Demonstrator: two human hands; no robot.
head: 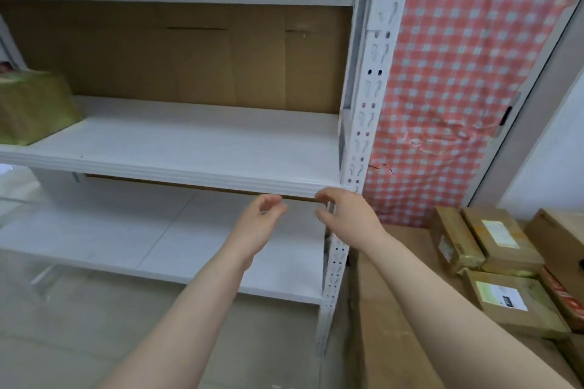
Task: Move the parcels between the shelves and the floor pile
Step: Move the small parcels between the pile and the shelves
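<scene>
A white shelf rack fills the view. One greenish taped parcel sits at the left end of the middle shelf. Several brown parcels with labels lie in a pile on the floor at the lower right. My left hand and my right hand are raised side by side just below the front edge of the middle shelf, near the right post. Both have loosely curled fingers and hold nothing.
Flat cardboard lines the back of the rack. The lower shelf is bare. A red checked cloth hangs right of the perforated post. A large cardboard sheet lies on the floor under my right forearm.
</scene>
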